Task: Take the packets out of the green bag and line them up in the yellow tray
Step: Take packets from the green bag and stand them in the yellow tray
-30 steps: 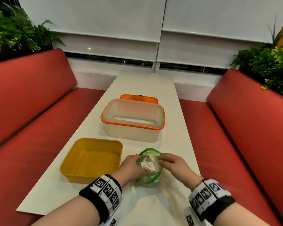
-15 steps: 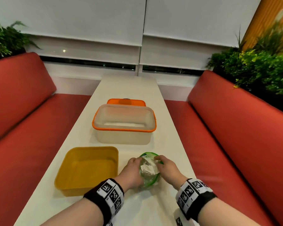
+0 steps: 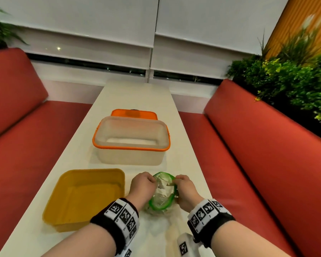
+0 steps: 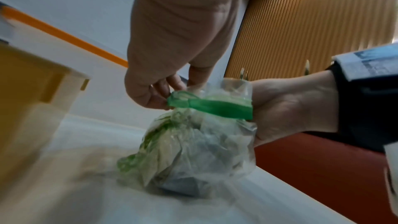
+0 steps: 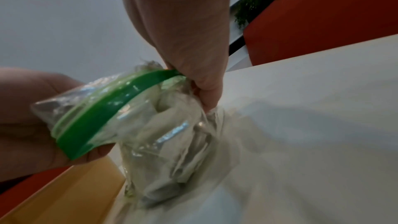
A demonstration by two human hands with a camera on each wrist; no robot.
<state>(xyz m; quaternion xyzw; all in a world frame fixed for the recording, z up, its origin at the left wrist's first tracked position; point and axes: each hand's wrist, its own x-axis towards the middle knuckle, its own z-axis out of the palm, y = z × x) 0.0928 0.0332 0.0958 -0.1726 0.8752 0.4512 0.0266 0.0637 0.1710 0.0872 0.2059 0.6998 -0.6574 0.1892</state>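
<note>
Two hands, left hand (image 3: 144, 184) and right hand (image 3: 183, 190), pinch one green bag (image 3: 162, 193) (packets uncountable) beside one yellow tray (image 3: 63, 210).

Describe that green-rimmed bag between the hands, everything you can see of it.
The bag is thin, crinkled clear plastic with a green band round its mouth. It stands on the white table, right of the yellow tray. The left hand and right hand each pinch one side of the band, holding the mouth open. Pale, crumpled packets show inside.
</note>
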